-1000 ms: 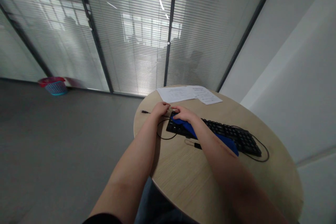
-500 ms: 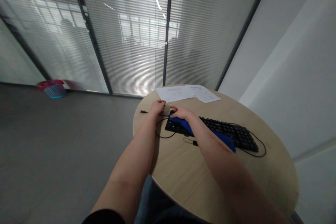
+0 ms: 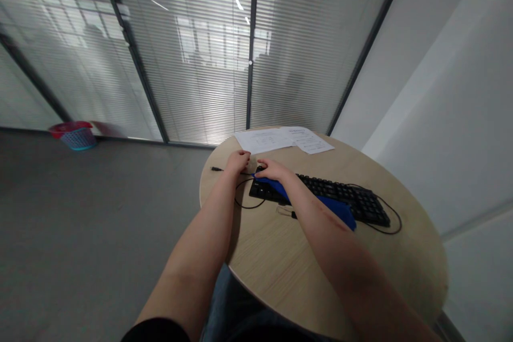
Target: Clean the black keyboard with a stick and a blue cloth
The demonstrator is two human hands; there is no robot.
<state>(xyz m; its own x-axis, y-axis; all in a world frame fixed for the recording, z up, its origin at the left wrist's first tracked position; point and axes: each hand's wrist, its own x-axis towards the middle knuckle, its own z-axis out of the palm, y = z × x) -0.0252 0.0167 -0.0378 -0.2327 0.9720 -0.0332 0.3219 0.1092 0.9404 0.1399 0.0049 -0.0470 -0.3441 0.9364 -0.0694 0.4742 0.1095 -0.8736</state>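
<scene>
Head camera: the keyboard (image 3: 328, 186) lies slantwise on the round worktop (image 3: 276, 278), with the blue cloth (image 3: 340, 210) along its near side, partly beneath the right forearm. The right hand (image 3: 274, 170) rests at the cloth's left end, thumb and forefinger apart; whether the other fingers clamp the fabric I cannot tell. The left hand (image 3: 239, 162) sits just beyond the keyboard's left end, near the black cable (image 3: 249, 208), fingertips gathered (what they pinch, if anything, is too small to make out). The cloth looks soft and light, likely to bunch, so a grip on a folded wad should suit it. The keyboard seems stiff and fairly light, best held by its end edges; the cable looks thin and bendy, best taken at its plug (image 3: 217, 169).
</scene>
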